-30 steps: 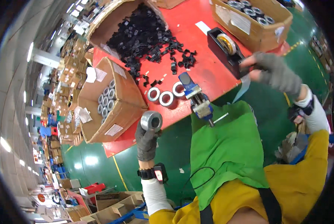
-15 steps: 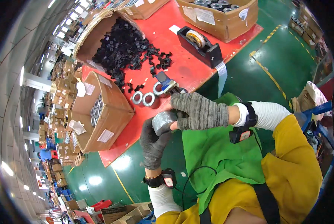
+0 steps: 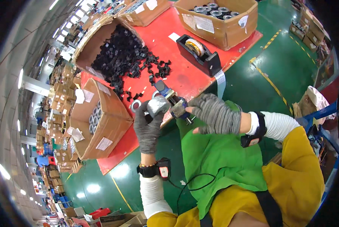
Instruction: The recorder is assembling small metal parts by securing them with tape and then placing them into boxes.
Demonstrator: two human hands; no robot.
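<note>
— What have the hands got?
— The left hand (image 3: pixel 148 126) is wrapped around a silver metal cylinder (image 3: pixel 157 106), raised just above the red table (image 3: pixel 184 75) edge. The right hand (image 3: pixel 215 113) pinches its end, beside the blue clamp (image 3: pixel 173 102).
— How would it handle?
— Probably heavy, rigid and smooth; grip round the body. Black parts (image 3: pixel 128 56) and a tape dispenser (image 3: pixel 198 53) lie beyond.

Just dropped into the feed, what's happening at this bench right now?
A person in grey gloves is working at a red table. The left hand grips a small silvery cylindrical part, and the right hand presses a piece of tape onto it. A black tape dispenser sits behind, with a heap of black parts and cardboard boxes of metal cylinders around.
</note>
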